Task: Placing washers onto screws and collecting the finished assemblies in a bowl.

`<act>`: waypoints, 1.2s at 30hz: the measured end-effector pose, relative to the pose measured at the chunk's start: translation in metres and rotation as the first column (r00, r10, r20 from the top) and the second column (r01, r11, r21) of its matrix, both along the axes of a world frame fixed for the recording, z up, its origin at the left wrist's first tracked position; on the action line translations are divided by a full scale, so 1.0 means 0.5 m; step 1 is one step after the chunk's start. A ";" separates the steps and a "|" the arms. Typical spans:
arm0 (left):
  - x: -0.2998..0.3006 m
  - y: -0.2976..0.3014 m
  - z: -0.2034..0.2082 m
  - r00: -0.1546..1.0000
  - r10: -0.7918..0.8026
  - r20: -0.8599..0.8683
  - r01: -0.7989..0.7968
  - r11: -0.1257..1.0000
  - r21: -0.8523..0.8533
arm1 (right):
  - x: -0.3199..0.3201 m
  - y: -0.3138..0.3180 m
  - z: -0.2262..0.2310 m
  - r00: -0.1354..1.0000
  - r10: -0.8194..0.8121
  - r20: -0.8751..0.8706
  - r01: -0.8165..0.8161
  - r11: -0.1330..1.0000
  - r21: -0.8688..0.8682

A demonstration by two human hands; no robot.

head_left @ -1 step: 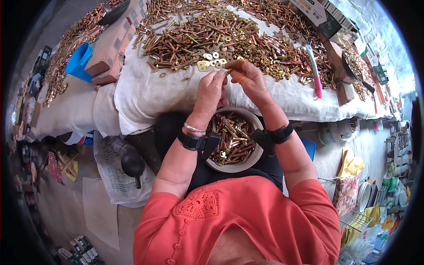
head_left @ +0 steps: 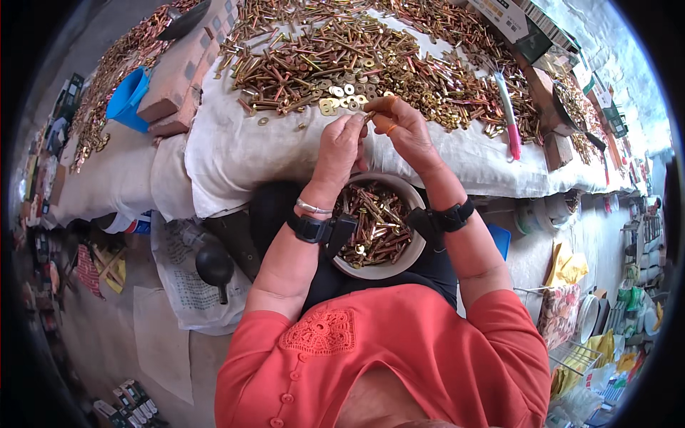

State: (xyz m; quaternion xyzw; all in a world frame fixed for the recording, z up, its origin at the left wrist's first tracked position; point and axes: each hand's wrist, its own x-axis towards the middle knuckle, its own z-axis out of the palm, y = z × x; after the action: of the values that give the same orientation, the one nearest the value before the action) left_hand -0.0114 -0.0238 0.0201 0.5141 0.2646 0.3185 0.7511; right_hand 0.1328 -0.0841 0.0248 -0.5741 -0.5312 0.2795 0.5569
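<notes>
My left hand [head_left: 341, 146] is closed in a pinch on a small brass-coloured bolt [head_left: 369, 117] at the table's front edge. My right hand [head_left: 405, 132] meets it there, thumb and forefinger closed on the bolt's other end. Fingers cover most of the bolt, so any nut or washer on it cannot be made out. Just beyond the fingertips lie flat washers [head_left: 330, 104] and a heap of nuts [head_left: 448, 107]. Long bolts [head_left: 307, 64] are piled behind them. Below my wrists, a round pale tub [head_left: 378, 272] full of bolts with fittings rests in my lap.
White cloth [head_left: 257, 157] covers the table. Bricks [head_left: 171, 107] and a blue cup [head_left: 128, 100] stand at the left. A pink-and-clear brush-like tool [head_left: 512, 135] lies right of the nuts. Cartons [head_left: 510, 21] stand at the back right, and a black rubber bulb [head_left: 214, 265] sits low left.
</notes>
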 end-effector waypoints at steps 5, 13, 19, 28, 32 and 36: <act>-0.007 -0.002 0.012 0.999 -0.053 -0.008 0.053 0.999 -0.009 | 0.012 -0.004 0.019 0.983 -0.017 0.185 0.028 0.998 -0.056; -0.004 -0.003 0.011 0.993 -0.115 -0.027 0.116 0.993 0.026 | -0.002 -0.022 0.040 0.995 -0.014 -0.095 0.011 0.999 -0.033; -0.015 -0.003 0.024 0.977 -0.146 -0.152 0.176 0.963 0.202 | 0.007 -0.028 0.036 1.000 -0.011 0.025 0.017 0.969 -0.248; -0.024 0.014 0.016 0.961 -0.204 -0.189 0.277 0.776 0.567 | 0.035 -0.035 0.003 0.964 -0.171 -0.203 0.127 0.969 -0.211; -0.025 0.069 -0.021 0.987 0.123 -0.107 -0.087 0.953 0.290 | 0.037 -0.031 -0.020 0.969 -0.195 -0.152 0.148 0.951 -0.272; -0.044 0.157 -0.034 0.718 0.678 -0.159 -0.357 0.555 0.751 | 0.040 -0.025 -0.019 0.962 -0.182 -0.205 0.118 0.950 -0.289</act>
State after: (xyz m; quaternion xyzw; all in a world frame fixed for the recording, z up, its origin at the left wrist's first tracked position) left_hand -0.0333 0.0547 0.0029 0.7006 0.4330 0.4813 0.3000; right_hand 0.1531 -0.0965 0.0153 -0.6486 -0.3742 0.3712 0.5491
